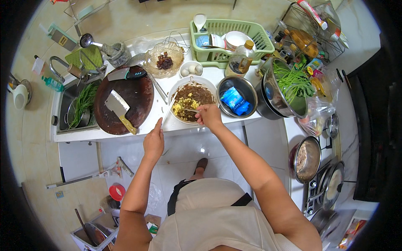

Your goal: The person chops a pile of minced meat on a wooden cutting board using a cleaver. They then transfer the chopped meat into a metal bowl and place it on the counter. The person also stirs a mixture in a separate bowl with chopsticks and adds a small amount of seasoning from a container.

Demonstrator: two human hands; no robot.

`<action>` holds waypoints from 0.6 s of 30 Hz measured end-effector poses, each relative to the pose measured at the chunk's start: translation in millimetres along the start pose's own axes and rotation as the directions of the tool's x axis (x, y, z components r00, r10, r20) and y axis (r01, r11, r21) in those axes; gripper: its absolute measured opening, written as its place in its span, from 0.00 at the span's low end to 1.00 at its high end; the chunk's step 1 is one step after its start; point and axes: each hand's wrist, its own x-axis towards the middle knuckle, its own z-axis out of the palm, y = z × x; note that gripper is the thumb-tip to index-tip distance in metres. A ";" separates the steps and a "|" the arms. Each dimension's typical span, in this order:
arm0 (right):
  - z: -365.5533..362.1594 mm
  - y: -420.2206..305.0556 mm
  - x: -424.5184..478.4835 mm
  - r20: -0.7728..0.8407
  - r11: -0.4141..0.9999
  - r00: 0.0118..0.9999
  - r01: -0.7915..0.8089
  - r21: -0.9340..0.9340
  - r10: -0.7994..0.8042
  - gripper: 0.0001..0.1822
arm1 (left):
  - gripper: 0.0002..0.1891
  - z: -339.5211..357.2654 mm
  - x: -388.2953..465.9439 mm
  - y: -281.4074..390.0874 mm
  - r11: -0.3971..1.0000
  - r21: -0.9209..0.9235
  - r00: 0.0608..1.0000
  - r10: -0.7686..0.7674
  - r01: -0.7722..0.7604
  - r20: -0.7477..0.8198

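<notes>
A white bowl (213, 86) stands near the counter's front edge. It holds a dark brown mass, perhaps noodles, with crumbled yellow pieces, apparently egg (181, 104), on its left side. My right hand (209, 115) grips a thin utensil (190, 109) at the bowl's front right rim, its far end among the yellow pieces. Left of the bowl, my left hand (154, 141) holds the lower end of a slim white utensil (169, 108), which leans over the left rim. Whether these are chopsticks or spoons I cannot tell.
A cleaver (117, 105) and a black-handled knife (121, 74) lie on a round chopping board (143, 103). Close right stands a metal pot (253, 105) holding a blue packet (235, 99). Behind are a small egg bowl (183, 67), a glass dish (150, 59) and a green dish rack (202, 55).
</notes>
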 end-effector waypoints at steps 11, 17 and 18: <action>-30.5 -3.8 -13.4 0.064 0.909 0.994 -0.106 0.404 0.087 0.12 | 0.25 -5.9 -0.6 14.7 0.997 -0.072 0.996 0.010 -0.017 -0.091; -72.9 -16.8 -44.8 -0.007 0.886 1.000 0.008 0.464 -0.005 0.12 | 0.25 -17.6 -7.6 44.7 0.993 -0.116 0.999 -0.003 -0.003 -0.052; -81.8 -20.1 -54.1 -0.017 0.884 1.000 0.020 0.468 -0.014 0.12 | 0.25 -16.8 -9.1 49.6 0.994 -0.110 0.998 0.022 -0.028 -0.062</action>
